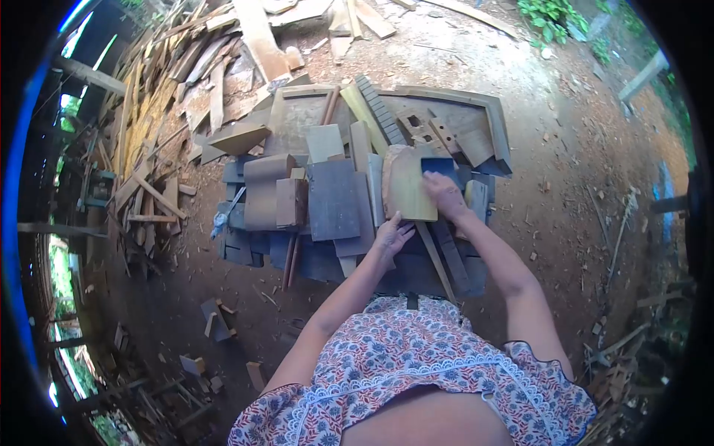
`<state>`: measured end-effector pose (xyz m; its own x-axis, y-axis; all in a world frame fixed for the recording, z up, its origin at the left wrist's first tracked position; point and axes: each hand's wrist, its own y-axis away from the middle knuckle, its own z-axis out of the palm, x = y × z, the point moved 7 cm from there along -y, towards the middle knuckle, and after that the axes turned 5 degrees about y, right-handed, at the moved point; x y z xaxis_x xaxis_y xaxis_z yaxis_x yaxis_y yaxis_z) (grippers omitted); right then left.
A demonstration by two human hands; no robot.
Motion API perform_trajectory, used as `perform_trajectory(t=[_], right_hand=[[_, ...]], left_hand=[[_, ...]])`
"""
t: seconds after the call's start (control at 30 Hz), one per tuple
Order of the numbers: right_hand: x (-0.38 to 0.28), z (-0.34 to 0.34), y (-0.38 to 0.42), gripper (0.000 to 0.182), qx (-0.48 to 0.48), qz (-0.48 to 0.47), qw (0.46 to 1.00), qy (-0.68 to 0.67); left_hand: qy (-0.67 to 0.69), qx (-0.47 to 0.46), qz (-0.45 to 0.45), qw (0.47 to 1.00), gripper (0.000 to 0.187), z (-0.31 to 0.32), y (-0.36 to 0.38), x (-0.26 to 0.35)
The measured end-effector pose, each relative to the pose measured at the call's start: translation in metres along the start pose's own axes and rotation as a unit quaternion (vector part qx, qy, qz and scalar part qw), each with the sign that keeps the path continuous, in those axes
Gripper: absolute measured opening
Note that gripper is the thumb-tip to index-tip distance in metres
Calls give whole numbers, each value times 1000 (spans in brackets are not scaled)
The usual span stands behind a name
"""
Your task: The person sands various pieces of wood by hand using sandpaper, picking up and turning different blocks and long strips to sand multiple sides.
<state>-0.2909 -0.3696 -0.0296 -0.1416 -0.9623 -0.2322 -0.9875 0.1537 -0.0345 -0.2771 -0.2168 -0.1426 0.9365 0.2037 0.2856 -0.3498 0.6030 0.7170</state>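
Pale board (411, 189) on cluttered bench (320, 267), right of dark board (332, 199). Left hand (394, 236) at board's near edge, fingers spread, fingertip touching edge – whether thumb grips underneath, cannot tell. Right hand (444, 195) at board's right side, fingers bent and close together, beside blue piece (437, 166) – grip on it, cannot tell. Ridged strip (380, 110) slants beyond board. Wood scraps (152, 195) heaped on ground, left.

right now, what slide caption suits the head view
Left hand at the lower edge and right hand at the right side of a pale wooden board, amid wooden blocks above chip-strewn ground.
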Motion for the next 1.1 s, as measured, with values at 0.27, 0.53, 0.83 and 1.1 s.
perform_trajectory(t=[0.27,0.53,0.83,1.1], right_hand=[[10,6,-50,34,45,-70,996,-9],[-103,-77,-33,40,175,-80,941,-279],[-262,-27,-59,44,104,-238,944,-205],[-158,5,-102,37,143,15,981,-128]], left_hand=[[-48,33,58,997,42,11,34,19],[-281,52,218,933,44,47,180,124],[-181,38,215,959,42,-78,177,200],[-115,24,161,980,43,-105,161,194]])
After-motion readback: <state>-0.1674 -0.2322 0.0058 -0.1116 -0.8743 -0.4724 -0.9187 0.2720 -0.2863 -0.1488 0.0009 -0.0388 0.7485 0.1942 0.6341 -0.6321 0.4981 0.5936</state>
